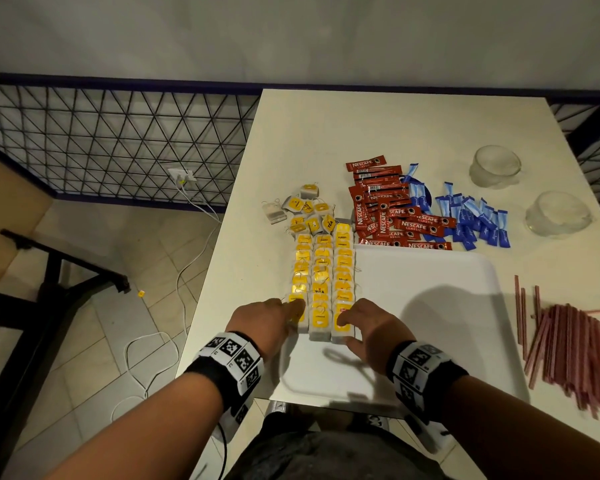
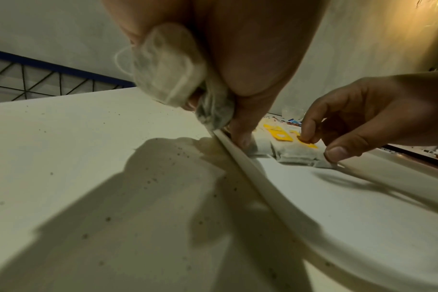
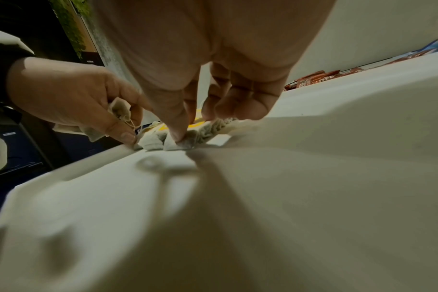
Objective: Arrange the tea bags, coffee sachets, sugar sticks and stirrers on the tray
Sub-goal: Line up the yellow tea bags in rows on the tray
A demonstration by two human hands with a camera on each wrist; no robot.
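Three rows of yellow-tagged tea bags [image 1: 323, 278] lie along the left side of the white tray [image 1: 430, 306]. My left hand [image 1: 293, 311] touches the nearest bag of the left row with its fingertips. It also grips spare tea bags [image 2: 168, 65] curled in its palm. My right hand [image 1: 347, 327] pinches the nearest tea bag [image 3: 185, 142] of the right row between thumb and fingers. Behind the tray lie loose tea bags [image 1: 305, 209], red coffee sachets [image 1: 388, 213] and blue sugar sticks [image 1: 471, 216]. The reddish stirrers [image 1: 568, 348] are heaped on the table to the tray's right.
Two upturned glass cups [image 1: 496, 168] [image 1: 558, 214] stand at the table's far right. The table's left edge [image 1: 201, 299] runs close to the tea bag rows, with floor and white cables [image 1: 187, 271] below. The tray's right half is bare.
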